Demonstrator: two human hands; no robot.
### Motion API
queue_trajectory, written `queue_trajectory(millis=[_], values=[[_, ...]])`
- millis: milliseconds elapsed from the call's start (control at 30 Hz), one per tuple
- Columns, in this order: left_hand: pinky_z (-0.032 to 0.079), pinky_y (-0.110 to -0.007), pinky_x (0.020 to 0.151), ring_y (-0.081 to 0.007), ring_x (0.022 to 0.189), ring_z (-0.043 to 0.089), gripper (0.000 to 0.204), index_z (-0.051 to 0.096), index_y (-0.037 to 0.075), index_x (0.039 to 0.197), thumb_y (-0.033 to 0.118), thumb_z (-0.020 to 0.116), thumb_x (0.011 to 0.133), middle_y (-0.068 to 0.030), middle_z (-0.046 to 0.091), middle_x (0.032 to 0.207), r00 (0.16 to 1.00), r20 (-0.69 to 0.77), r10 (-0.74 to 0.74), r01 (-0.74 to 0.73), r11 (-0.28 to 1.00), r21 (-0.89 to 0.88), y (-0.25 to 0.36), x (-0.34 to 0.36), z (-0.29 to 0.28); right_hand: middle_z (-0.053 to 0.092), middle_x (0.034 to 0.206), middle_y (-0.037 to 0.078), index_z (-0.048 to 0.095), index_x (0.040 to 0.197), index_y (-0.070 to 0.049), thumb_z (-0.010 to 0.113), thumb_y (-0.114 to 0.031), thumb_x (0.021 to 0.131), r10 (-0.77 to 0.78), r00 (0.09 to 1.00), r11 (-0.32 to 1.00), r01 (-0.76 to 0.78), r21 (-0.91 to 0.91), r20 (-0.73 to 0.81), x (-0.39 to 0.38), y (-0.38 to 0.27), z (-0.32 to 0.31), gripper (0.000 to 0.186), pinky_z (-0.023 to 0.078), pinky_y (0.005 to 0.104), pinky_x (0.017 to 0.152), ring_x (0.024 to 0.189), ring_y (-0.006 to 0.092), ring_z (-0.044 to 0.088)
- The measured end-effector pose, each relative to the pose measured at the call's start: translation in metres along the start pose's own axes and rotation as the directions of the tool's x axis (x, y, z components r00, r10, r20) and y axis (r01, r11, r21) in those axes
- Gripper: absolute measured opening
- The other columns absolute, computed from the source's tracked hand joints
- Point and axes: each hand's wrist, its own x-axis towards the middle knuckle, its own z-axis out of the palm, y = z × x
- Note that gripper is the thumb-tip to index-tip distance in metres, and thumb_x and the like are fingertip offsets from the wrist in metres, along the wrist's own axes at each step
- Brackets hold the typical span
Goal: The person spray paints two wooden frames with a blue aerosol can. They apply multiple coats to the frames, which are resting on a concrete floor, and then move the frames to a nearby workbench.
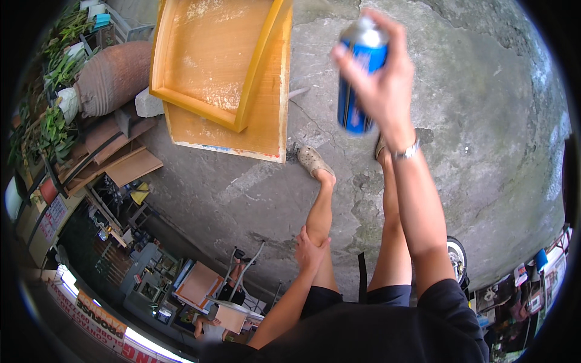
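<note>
A blue spray can (348,100) with a silvery top is gripped in my right hand (387,91), whose fingers are slightly blurred. The forefinger reaches over the can's top. Both are held out above the concrete floor, right of a yellow-painted frame (243,112). That frame has a raised rim around a flat inner panel (209,54) with pale specks. It lies askew on a larger orange-yellow board (260,136) with whitish, paint-marked edges. My left hand (310,251) rests over my left knee, thumb and fingers apart, holding no object.
Cracked concrete floor (484,121) spreads to the right. A big brown clay jar (115,78) lies at the left, near a grey block (148,104), plants (63,66) and wooden boards (134,166). Behind me are a metal-framed chair (239,272), a person's arm and a wheel (457,260).
</note>
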Motion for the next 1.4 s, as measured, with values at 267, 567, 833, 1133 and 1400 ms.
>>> queue_trajectory(millis=[267, 567, 833, 1133, 1400], values=[[0.051, -0.051, 0.099, -0.0418, 0.122, 0.060, 0.102, 0.039, 0.010, 0.152, 0.056, 0.087, 0.074, -0.0211, 0.057, 0.136, 1.000, -0.005, -0.003, 0.003, 1.000, -0.029, -0.007, -0.003, 0.001, 0.066, 0.110, 0.013, 0.052, 0.140, -0.008, 0.080, -0.012, 0.087, -0.051, 0.930, 0.993, 0.085, 0.080, -0.365, 0.055, 0.012, -0.004, 0.060, 0.055, 0.0357, 0.085, 0.091, 0.0194, 0.065], [0.052, -0.052, 0.099, -0.0422, 0.122, 0.060, 0.101, 0.037, 0.010, 0.153, 0.053, 0.086, 0.076, -0.0212, 0.056, 0.138, 1.000, 0.001, 0.018, -0.018, 0.999, -0.048, -0.012, 0.000, -0.007, 0.066, 0.118, 0.018, 0.053, 0.139, -0.007, 0.085, -0.026, 0.084, -0.007, 0.999, 1.000, 0.007, -0.001, 0.048, -0.081, -0.016, 0.020, 0.067, 0.059, 0.0431, 0.086, 0.100, 0.0333, 0.071], [0.053, -0.052, 0.098, -0.0437, 0.120, 0.061, 0.103, 0.035, 0.012, 0.156, 0.051, 0.087, 0.076, -0.0214, 0.055, 0.141, 0.999, -0.025, 0.041, -0.042, 0.998, -0.046, -0.027, 0.003, -0.003, 0.059, 0.114, 0.016, 0.054, 0.144, -0.018, 0.085, -0.024, 0.080, 0.097, 0.938, 0.991, -0.121, 0.051, 0.331, -0.192, -0.067, 0.026, 0.072, 0.061, 0.0459, 0.072, 0.092, 0.0383, 0.070], [0.054, -0.051, 0.098, -0.0434, 0.118, 0.061, 0.104, 0.034, 0.012, 0.157, 0.052, 0.086, 0.076, -0.0210, 0.056, 0.138, 0.997, -0.039, 0.060, -0.062, 0.996, -0.063, -0.041, 0.001, 0.004, 0.068, 0.114, 0.019, 0.053, 0.140, -0.008, 0.080, -0.018, 0.087, 0.048, 0.971, 0.982, -0.089, -0.167, -0.235, -0.012, -0.034, 0.023, 0.060, 0.054, 0.0415, 0.091, 0.101, 0.0311, 0.067], [0.054, -0.052, 0.097, -0.0442, 0.119, 0.060, 0.104, 0.034, 0.011, 0.157, 0.052, 0.086, 0.077, -0.0217, 0.055, 0.139, 0.998, -0.034, 0.056, -0.059, 0.995, -0.083, -0.046, 0.001, 0.010, 0.071, 0.100, 0.015, 0.054, 0.139, -0.011, 0.080, -0.017, 0.087, -0.049, 0.973, 0.996, 0.030, -0.085, -0.228, 0.021, -0.034, 0.001, 0.058, 0.055, 0.0392, 0.081, 0.089, 0.0245, 0.068]])
